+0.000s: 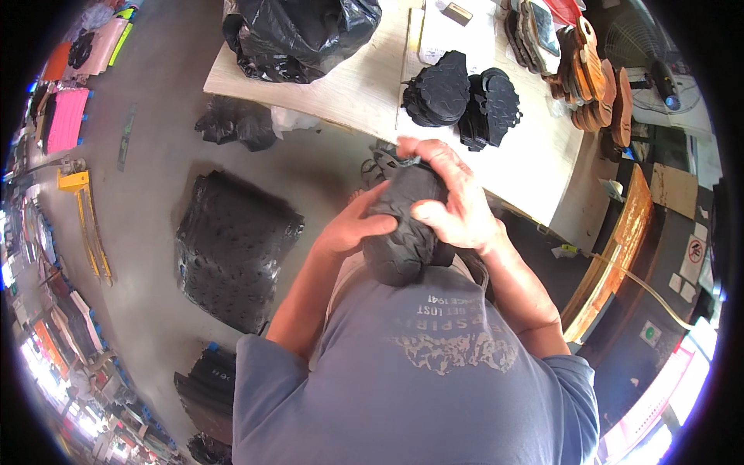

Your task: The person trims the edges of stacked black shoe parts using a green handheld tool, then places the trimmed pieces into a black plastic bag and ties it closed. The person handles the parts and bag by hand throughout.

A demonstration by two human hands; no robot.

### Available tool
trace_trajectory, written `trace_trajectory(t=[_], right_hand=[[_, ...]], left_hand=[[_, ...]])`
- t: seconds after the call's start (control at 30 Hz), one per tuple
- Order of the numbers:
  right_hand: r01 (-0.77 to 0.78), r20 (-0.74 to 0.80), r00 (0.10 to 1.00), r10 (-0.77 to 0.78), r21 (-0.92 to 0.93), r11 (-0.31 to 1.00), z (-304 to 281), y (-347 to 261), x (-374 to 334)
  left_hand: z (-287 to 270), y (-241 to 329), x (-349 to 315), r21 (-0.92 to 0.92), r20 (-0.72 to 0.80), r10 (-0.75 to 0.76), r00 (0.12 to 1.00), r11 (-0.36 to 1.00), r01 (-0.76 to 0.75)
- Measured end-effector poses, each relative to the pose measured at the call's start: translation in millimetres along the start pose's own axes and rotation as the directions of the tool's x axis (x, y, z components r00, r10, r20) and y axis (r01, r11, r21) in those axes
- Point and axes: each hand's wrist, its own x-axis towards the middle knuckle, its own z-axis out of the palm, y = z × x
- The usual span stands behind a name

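A thick bundle of black, soft-looking cut pieces (pixel 400 249) is held in front of my chest, short of the table edge. My left hand (pixel 353 226) presses its left side, thumb lying across the front. My right hand (pixel 463 203) wraps over the upper right side, thumb on the front and fingers at the far end. A thin dark loop or strip (pixel 408 161) shows by the right fingertips; its kind is unclear. Two stacks of black cut pieces with wavy edges, the left one (pixel 439 89) and the right one (pixel 490 108), lie on the table beyond.
A black plastic bag (pixel 306 35) sits on the far left of the pale table (pixel 535 174). Sole-shaped brown and orange pieces (pixel 590 74) stand at its right, near a fan (pixel 663 81). Black sheets (pixel 236 244) and a yellow pallet jack (pixel 85 217) are on the floor.
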Motion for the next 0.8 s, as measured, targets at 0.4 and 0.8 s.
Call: trace_trajectory(t=[0.4,0.8], right_hand=[[-0.203,-0.16,0.967,0.198,-0.013,0.979,6.4,19.3,-4.8],[-0.441,-0.172,0.857,0.486,0.244,0.864,-8.3,39.1,-38.0]], left_hand=[[-2.7,-8.5,8.5,-0.122,-0.027,-0.015,1.0,0.992,0.012],[65.7,3.5,66.4,0.398,-0.254,0.3,0.92,0.899,-0.183]])
